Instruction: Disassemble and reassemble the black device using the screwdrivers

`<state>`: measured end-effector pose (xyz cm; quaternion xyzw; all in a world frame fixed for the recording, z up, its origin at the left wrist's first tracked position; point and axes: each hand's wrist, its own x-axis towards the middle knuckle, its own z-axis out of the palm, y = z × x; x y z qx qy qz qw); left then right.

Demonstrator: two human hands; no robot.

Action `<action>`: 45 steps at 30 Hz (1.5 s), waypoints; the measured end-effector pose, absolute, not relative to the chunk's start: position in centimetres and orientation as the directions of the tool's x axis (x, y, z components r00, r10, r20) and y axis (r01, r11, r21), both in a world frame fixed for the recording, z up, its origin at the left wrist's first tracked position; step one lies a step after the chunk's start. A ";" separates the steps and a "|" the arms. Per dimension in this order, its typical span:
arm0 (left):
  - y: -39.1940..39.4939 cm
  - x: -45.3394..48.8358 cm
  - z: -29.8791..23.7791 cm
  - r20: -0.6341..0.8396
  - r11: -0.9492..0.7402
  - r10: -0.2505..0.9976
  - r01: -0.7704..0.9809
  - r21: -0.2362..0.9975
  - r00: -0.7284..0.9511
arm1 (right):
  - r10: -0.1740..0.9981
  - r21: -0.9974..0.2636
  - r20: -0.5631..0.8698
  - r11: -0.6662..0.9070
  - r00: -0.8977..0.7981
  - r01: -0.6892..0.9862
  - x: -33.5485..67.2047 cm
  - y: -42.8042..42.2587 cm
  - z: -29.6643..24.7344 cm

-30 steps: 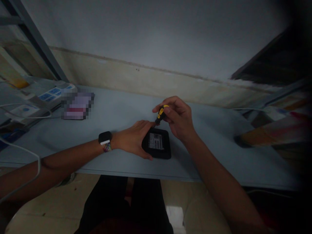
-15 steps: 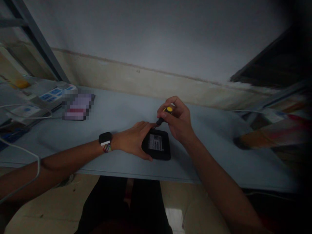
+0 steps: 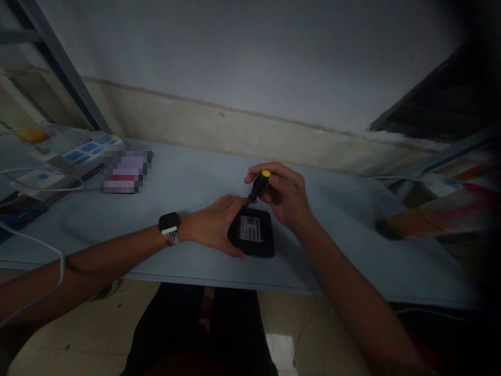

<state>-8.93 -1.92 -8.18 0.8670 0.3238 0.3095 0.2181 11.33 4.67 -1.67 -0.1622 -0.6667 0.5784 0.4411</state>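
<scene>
A flat black box-shaped device (image 3: 266,237) with a white printed label lies on the table. My left hand (image 3: 213,225) grips its left side, thumb at the near edge and fingers at the far left corner. In my right hand (image 3: 287,196) is a screwdriver (image 3: 259,185) with a black handle and a yellow end. It is tilted, its shaft pointing down at the device's far left corner; the tip is too small to make out. My right thumb and fingers are around the handle, with the index finger lifted off to the far side.
On the pale blue table (image 3: 188,172) a pixelated phone (image 3: 127,169) lies at the left, beside a white power strip (image 3: 92,150) and cables (image 3: 62,266). A blurred bottle-like object (image 3: 422,219) lies at the right. A wall (image 3: 235,125) bounds the back.
The screwdriver's handle has swung slightly left and stands more upright. My right fingers have loosened and shifted around it. My left hand and the device stay put.
</scene>
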 end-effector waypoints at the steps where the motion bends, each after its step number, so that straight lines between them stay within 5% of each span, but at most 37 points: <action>1: -1.9 -8.9 -8.2 0.394 -0.698 0.694 0.428 0.574 0.602 | 0.724 -0.909 0.412 0.286 -0.554 -0.303 11.3 4.6 -1.6; 45: -2.0 -9.0 -8.1 0.381 -0.691 0.695 0.420 0.588 0.610 | 0.784 -0.898 0.430 0.323 -0.447 -0.297 11.6 4.5 -0.7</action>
